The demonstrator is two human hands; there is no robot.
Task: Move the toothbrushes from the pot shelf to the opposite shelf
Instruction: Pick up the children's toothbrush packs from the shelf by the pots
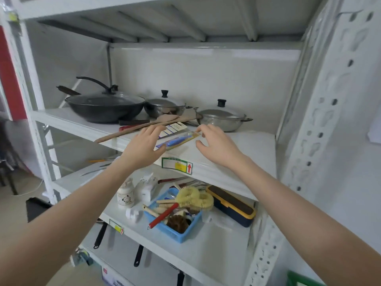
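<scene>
furniture: white perforated-post metal shelving rack (321, 112) | wall: plain white panel (206, 79) behind | floor: pale beige floor (12, 203), near left

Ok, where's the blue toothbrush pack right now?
The blue toothbrush pack lies flat near the front edge of the pot shelf, between the left hand and right hand, neither gripping it.

The left hand (144, 144) covers one end of the toothbrush pack (175, 140); its print is too blurred to read.

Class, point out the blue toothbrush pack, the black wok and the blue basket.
blue toothbrush pack (175, 142), head view, on the blue handle.
black wok (105, 111), head view, on its outer wall.
blue basket (177, 236), head view, on its front wall.
</scene>
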